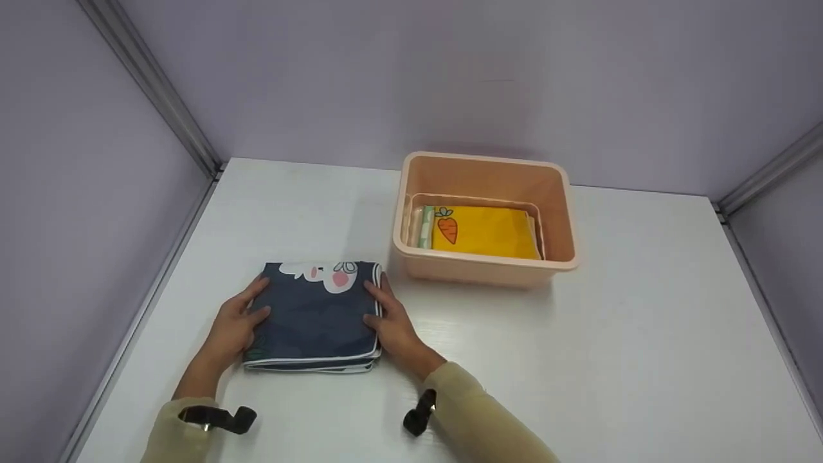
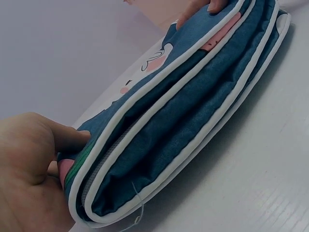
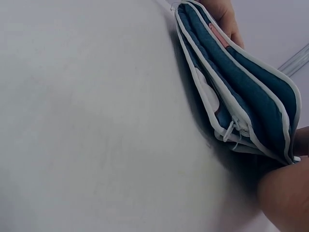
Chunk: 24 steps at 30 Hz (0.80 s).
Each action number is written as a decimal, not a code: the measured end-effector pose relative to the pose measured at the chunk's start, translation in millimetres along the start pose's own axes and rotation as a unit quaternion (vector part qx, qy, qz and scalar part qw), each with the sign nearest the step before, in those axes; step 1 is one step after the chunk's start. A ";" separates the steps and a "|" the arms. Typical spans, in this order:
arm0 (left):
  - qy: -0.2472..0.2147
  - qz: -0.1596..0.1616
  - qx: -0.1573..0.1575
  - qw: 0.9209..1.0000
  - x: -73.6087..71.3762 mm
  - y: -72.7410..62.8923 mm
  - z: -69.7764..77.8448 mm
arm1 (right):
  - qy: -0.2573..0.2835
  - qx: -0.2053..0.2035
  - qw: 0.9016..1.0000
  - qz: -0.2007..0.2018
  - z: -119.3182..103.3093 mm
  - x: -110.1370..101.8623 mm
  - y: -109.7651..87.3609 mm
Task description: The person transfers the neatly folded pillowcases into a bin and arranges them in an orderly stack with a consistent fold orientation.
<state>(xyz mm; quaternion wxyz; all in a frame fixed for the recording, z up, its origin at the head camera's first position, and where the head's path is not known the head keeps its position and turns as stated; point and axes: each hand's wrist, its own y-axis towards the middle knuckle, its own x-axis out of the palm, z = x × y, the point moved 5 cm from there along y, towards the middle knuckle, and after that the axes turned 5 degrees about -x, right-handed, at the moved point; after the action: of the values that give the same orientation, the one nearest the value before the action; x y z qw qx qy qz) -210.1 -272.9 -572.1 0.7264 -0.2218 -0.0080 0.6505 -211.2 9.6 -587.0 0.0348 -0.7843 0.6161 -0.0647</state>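
Observation:
A folded dark-blue cushion cover (image 1: 312,325) lies at the left of the table, with white piping and a white cartoon figure along its far edge. My left hand (image 1: 230,326) grips its left side, the thumb over the top. On the opposite side my right hand (image 1: 397,326) holds the right edge, thumb and a finger lying on the upper face. Stacked layers of the cover (image 2: 183,113) show in the left wrist view. The right wrist view shows a zipper pull (image 3: 229,130) at one corner of the fold.
A peach plastic bin (image 1: 485,175) stands behind and to the right, near the back wall. Inside it lies a folded yellow cloth (image 1: 485,231) with a carrot print, a green-and-white edge beside it. Pale partition walls (image 1: 321,83) enclose the white table (image 1: 643,334).

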 end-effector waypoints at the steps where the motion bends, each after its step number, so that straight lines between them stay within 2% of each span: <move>1: -0.001 -0.001 -0.001 1.000 -0.1 -0.4 0.6 | -0.001 0.000 1.000 0.000 -0.2 -0.1 0.0; 9: -0.015 -0.004 -0.001 1.000 -1.1 -1.3 1.9 | -0.006 -0.008 1.000 -0.001 -3.6 -0.4 -0.9; 16: -0.003 -0.004 -0.007 1.000 -5.1 -2.7 2.4 | -0.011 -0.008 1.000 0.001 -6.7 2.1 -2.4; 24: -0.022 -0.012 -0.002 1.000 -8.0 -4.7 4.2 | -0.026 -0.015 1.000 -0.006 -11.3 3.8 -3.8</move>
<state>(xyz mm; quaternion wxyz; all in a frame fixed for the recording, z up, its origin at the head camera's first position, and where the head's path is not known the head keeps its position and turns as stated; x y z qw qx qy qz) -208.1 -279.4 -564.5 0.7332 -0.2092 -0.0281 0.6464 -208.3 7.1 -575.1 0.0386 -0.7895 0.6115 -0.0357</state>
